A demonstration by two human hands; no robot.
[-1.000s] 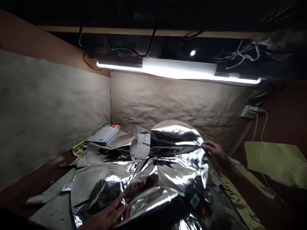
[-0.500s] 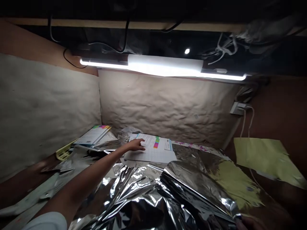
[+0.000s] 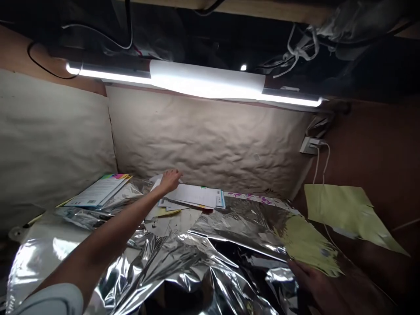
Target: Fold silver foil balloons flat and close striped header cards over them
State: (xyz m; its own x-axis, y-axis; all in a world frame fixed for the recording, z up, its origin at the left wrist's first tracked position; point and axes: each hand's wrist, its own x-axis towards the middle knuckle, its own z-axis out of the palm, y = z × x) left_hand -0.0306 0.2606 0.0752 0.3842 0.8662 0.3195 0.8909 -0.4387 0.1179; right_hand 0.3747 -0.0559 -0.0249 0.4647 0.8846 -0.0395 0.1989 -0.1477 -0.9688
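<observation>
My left hand [image 3: 171, 179] reaches to the back of the table, over the left end of a loose pile of white printed papers [image 3: 197, 194]. Its fingers are slightly bent, with nothing visible in them. Blue, yellow and green edges show on the pile. At the lower right, in shadow, my right hand [image 3: 305, 273] has its thumb and fingers closed on the edge of a large, shiny silver foil sheet [image 3: 193, 262]. The crumpled foil spreads across the front of the table.
A stack of booklets [image 3: 98, 191] with coloured corners lies at the back left. Torn yellow paper [image 3: 308, 245] is at the right, and another yellow sheet [image 3: 344, 205] hangs beside it. White cables run from a wall socket [image 3: 310, 145]. A tube light [image 3: 210, 85] hangs overhead.
My left hand has moved back from the middle of the papers to their far left. The pile's top page now lies differently. My right hand has moved inward with the foil edge. The view has shifted.
</observation>
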